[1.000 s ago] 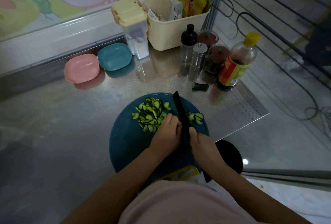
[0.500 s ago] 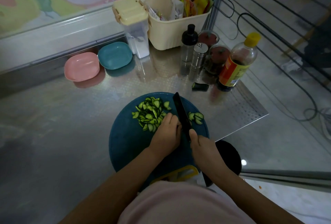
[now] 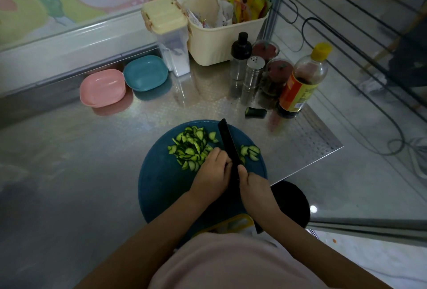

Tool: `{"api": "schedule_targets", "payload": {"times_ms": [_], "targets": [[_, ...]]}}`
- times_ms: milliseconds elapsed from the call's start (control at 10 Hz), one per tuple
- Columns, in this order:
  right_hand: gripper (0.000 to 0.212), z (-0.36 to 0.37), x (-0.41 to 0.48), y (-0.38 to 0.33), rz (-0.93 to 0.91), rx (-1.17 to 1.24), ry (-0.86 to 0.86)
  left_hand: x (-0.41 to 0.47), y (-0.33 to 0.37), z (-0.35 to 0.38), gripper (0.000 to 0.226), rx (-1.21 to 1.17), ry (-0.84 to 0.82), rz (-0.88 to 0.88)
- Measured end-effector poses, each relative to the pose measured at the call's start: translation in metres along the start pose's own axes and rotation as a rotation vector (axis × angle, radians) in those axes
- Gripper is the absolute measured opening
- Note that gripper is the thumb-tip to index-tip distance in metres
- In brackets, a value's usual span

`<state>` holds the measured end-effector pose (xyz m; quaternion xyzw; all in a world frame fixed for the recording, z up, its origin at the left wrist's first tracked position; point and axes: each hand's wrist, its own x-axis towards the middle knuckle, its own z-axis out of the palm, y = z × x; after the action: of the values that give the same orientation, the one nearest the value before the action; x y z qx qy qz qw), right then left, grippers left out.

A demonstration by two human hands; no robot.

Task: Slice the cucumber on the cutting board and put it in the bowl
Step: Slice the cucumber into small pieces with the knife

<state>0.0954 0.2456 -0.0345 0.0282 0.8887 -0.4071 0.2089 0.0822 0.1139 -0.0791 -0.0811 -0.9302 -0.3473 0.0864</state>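
A round blue cutting board (image 3: 161, 187) lies on the steel counter in front of me. A heap of green cucumber slices (image 3: 190, 147) sits on its far left part, and a few more slices (image 3: 250, 152) lie right of the blade. My right hand (image 3: 256, 190) grips the handle of a black knife (image 3: 227, 141), blade pointing away from me. My left hand (image 3: 212, 173) has its fingers curled down tight against the blade's left side, over a cucumber piece it hides. A pink bowl (image 3: 102, 87) and a teal bowl (image 3: 145, 72) stand at the back left, both empty.
A cut cucumber end (image 3: 255, 112) lies on the counter beyond the board. Behind it stand a sauce bottle (image 3: 300, 85), a shaker (image 3: 253, 74), jars, a cream basket (image 3: 215, 41) and a lidded container (image 3: 172, 41). The counter's edge runs close on the right.
Both hands and the knife stay almost where they were; the blade has shifted only slightly beside the left fingers.
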Motion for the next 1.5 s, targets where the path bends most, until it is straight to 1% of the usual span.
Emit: {"api": "schedule_targets", "payload": {"times_ms": [100,200,300,400,500,600,800,900,1000,1100,1200,1300,1400,1500], "targets": [[0.032,-0.006,-0.001,-0.001,0.034,0.056,0.004,-0.006,-0.002,-0.002,0.023,0.04,-0.028,0.053],[0.04,-0.005,-0.004,0.002,0.068,0.01,-0.05,-0.015,-0.006,-0.004,0.026,0.076,-0.044,0.088],[0.079,-0.009,-0.009,0.003,-0.004,0.037,-0.038,-0.016,-0.007,-0.005,0.022,0.081,-0.06,0.071],[0.072,-0.015,-0.015,-0.005,0.031,0.081,-0.044,-0.014,-0.006,-0.005,0.021,0.078,-0.072,0.055],[0.049,-0.016,-0.014,-0.005,0.033,0.06,-0.084,-0.015,-0.008,-0.005,0.019,0.078,-0.064,0.061],[0.047,-0.016,-0.015,-0.004,0.019,0.081,-0.088,-0.015,-0.007,-0.004,0.01,0.068,-0.051,0.063],[0.044,-0.012,-0.02,-0.005,0.001,0.049,-0.065,-0.015,-0.007,-0.004,0.008,0.078,-0.038,0.052],[0.045,-0.004,-0.019,-0.005,-0.092,-0.138,0.009,-0.015,-0.007,-0.004,0.009,0.081,-0.038,0.039],[0.075,-0.001,-0.015,-0.008,-0.153,-0.273,0.039,-0.015,-0.005,-0.005,0.01,0.079,-0.029,0.04],[0.084,0.0,-0.013,0.002,-0.167,-0.436,-0.051,-0.015,-0.004,-0.006,0.009,0.081,-0.028,0.042],[0.063,0.0,-0.011,0.001,-0.173,-0.451,-0.079,-0.014,-0.004,-0.006,0.011,0.086,-0.032,0.035],[0.075,0.0,-0.012,0.0,-0.182,-0.411,-0.068,-0.015,-0.005,-0.005,0.013,0.077,-0.042,0.029],[0.044,0.004,-0.007,0.0,-0.05,-0.297,-0.082,-0.014,-0.006,-0.006,0.014,0.06,-0.048,0.023],[0.04,0.017,0.0,0.004,-0.028,-0.245,-0.039,-0.014,-0.007,-0.006,0.014,0.049,-0.043,0.031]]}}
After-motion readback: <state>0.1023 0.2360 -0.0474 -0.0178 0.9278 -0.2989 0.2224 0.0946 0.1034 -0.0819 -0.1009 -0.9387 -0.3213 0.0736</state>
